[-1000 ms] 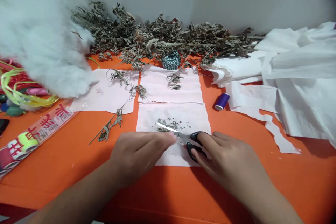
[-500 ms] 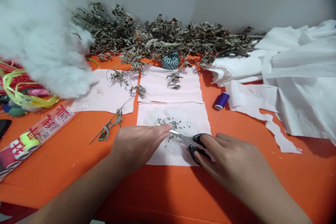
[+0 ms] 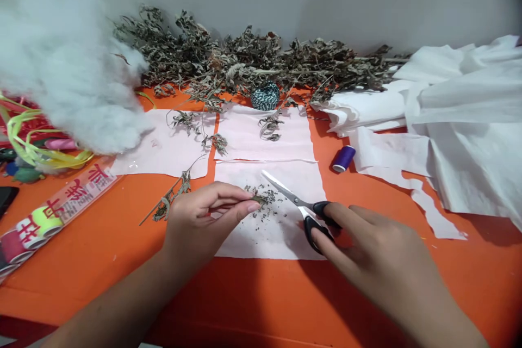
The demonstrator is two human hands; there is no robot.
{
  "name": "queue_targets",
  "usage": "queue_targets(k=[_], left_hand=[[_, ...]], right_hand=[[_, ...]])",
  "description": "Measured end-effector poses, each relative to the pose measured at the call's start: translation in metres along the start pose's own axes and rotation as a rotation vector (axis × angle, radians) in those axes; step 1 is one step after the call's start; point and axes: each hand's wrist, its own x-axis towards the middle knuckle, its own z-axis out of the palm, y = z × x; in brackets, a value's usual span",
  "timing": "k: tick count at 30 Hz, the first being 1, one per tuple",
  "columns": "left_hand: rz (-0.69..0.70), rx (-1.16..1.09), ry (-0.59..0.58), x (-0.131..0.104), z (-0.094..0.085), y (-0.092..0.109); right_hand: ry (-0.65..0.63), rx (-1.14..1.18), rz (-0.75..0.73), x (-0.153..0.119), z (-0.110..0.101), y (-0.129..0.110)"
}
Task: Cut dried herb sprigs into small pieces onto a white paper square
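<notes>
One pair of scissors [image 3: 296, 202] in right hand [image 3: 373, 242], one purple spool [image 3: 344, 159]

Head-height view, forward and down

Place: from far away I see a craft corner | home or workshop, I cannot tell | signs: orange table [image 3: 481, 277], thread spool [image 3: 345, 159], cloth [image 3: 240, 133], stuffing [image 3: 73, 65], dried plants [image 3: 253, 60]

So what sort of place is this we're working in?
Probably an indoor craft table: there are scissors in the right hand, a purple thread spool and a heap of dried plants.
</notes>
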Motion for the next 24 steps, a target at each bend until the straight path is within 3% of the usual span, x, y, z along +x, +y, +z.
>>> queue_targets(k=[10,16,21,24], left_hand=[[-0.152,-0.175,-0.027,0.002,0.0,0.009],[-0.286,-0.286,0.004,-0.001,0.002,0.013],[-0.119,-0.151,-0.197,-0.002,-0.004,0.005],[0.002,-0.08,-0.212,-0.003,-0.005,-0.001]], right_hand=[[0.059,0.205,0.049,0.003,0.005,0.002],[-0.13,0.406,0.027,0.009,-0.004,0.0],[-0.199,0.353,0.038,0.01,-0.003,-0.004],[-0.211,0.331,0.056,0.011,-0.004,-0.006]])
